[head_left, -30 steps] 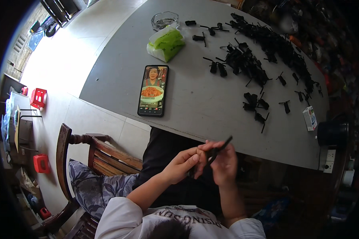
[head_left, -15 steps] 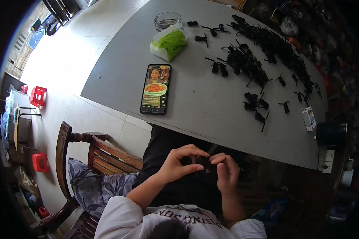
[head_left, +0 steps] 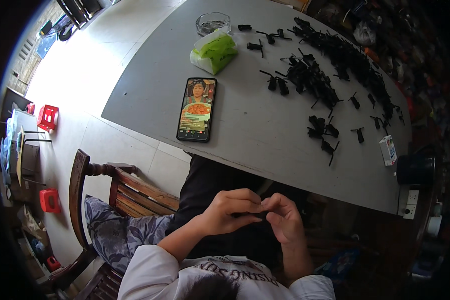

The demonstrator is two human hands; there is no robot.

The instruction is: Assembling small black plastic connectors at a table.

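Over my lap, just off the near edge of the table (head_left: 265, 130), my left hand (head_left: 230, 212) and my right hand (head_left: 285, 217) meet at the fingertips. Both are closed in a pinch. Whatever sits between the fingers is small and dark, and it blends into my black trousers (head_left: 200, 185), so its kind cannot be made out. On the table, beyond my hands, lie several small black parts with thin stems (head_left: 329, 146). A larger heap of the same black parts (head_left: 310, 80) spreads behind them, with a long row (head_left: 355, 55) along the far right.
A lit phone (head_left: 196, 110) lies on the table at left, with a green-and-white packet (head_left: 214, 52) and a glass ashtray (head_left: 213, 24) behind it. At right are a small white box (head_left: 388, 150) and a dark cylindrical container (head_left: 416, 170). A wooden chair (head_left: 145, 192) stands left of me.
My hands have drawn closer, and the right fingers have curled in toward the left fingertips. The dark piece is now more hidden. The phone's picture has changed slightly.
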